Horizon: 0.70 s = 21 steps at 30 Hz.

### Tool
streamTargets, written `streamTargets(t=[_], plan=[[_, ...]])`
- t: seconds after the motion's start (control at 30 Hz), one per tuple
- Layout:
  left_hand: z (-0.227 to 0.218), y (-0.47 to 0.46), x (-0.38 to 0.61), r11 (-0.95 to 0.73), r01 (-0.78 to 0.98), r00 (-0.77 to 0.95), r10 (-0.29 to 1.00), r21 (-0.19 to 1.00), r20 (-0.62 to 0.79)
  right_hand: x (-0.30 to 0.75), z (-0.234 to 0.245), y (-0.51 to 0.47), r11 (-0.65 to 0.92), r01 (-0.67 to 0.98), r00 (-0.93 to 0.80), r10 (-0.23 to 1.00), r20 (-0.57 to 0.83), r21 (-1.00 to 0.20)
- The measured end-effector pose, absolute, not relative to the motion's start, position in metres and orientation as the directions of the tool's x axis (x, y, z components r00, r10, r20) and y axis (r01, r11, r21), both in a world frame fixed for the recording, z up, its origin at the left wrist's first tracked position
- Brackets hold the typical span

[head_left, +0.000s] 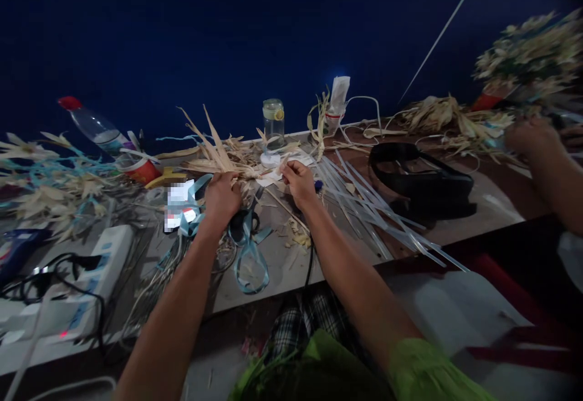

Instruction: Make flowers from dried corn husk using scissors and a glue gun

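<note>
My left hand (221, 199) is closed, fingers curled, at a bundle of dried corn husks (221, 152) whose long pointed leaves rise behind it. My right hand (298, 182) pinches a small pale strip of husk (283, 165) between thumb and fingers, a short way right of the bundle. Underneath lie more husk pieces and white paper (270, 180). A light blue ribbon loop (251, 267) and dark-handled scissors (239, 228), partly covered, lie just in front of my left hand.
A clear bottle (274, 123) and a cup with tissue (334, 118) stand behind. Clear plastic sticks (364, 200) and a black strapped object (423, 182) lie right. Left are a power strip (102, 267) and tilted red-capped bottle (95, 124). A co-worker's hand (535, 140) works far right.
</note>
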<state>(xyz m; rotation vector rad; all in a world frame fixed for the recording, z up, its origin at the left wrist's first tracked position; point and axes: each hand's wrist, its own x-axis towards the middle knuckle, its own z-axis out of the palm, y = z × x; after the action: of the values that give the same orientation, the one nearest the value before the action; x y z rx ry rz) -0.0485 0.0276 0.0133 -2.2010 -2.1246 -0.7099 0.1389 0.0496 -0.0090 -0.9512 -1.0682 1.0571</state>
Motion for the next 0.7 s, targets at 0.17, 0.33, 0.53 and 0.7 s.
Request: streamTargets(t=[0.17,0.33,0.53,0.7], plan=[[0.02,0.022,-0.049,-0.169,0.92,0.062,0.954,0.355,0.294,0.138,-0.011,0.051,0.24,-0.21,0.131,0.968,0.216,-0.948],[0.019,0.005,-0.03,-0.318,0.879,0.287,0.948,0.356,0.139,0.137,-0.015,0.055,0.229,-0.219,0.137,0.97,0.203,-0.948],[0.011,-0.026,0.003,-0.447,0.862,0.483,0.867,0.237,-0.121,0.137,-0.02,0.058,0.232,-0.218,0.123,0.97,0.209,-0.948],[0.012,-0.023,-0.004,-0.383,0.919,0.376,0.923,0.099,0.076,0.138,-0.018,0.056,0.227,-0.223,0.13,0.971,0.202,-0.948]])
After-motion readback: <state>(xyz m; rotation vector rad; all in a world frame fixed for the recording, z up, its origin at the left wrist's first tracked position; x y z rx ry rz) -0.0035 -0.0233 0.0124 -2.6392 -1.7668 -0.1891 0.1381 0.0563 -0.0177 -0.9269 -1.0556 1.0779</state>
